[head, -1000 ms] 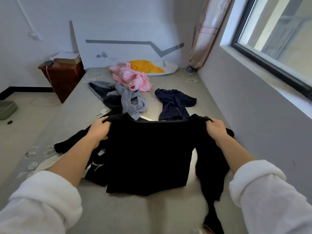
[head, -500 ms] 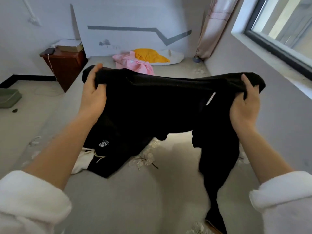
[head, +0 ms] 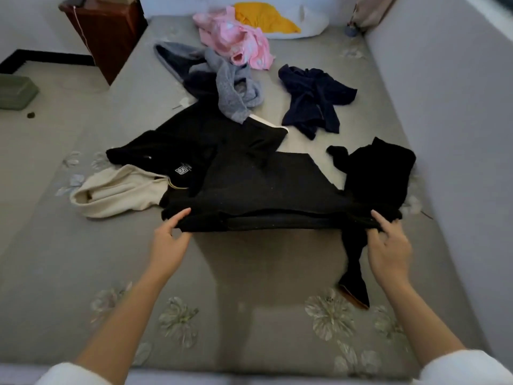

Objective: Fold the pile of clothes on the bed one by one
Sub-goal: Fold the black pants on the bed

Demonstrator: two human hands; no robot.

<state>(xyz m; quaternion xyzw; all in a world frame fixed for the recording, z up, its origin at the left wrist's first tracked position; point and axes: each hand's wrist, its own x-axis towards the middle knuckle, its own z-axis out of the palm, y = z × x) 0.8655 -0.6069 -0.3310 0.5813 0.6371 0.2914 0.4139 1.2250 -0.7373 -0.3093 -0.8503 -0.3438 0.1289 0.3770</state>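
A black long-sleeved top (head: 266, 187) lies spread on the grey flowered bed (head: 249, 273), its near edge toward me. My left hand (head: 169, 240) pinches the near-left corner of that edge. My right hand (head: 388, 245) grips the near-right corner. One black sleeve (head: 354, 268) trails down toward me by my right hand, and the other sleeve (head: 380, 168) is bunched at the far right. The top partly covers a black hoodie with a cream hood (head: 119, 190).
Further up the bed lie a grey garment (head: 236, 93), a navy garment (head: 313, 98), a pink garment (head: 238, 43) and a yellow-and-white pillow (head: 277, 20). A wall (head: 458, 107) borders the bed's right side. A brown nightstand (head: 105, 31) and a green box (head: 16, 91) stand at the left.
The black top was held up in the air by both hands; now it is lowered flat onto the bed with both hands still holding its near corners.
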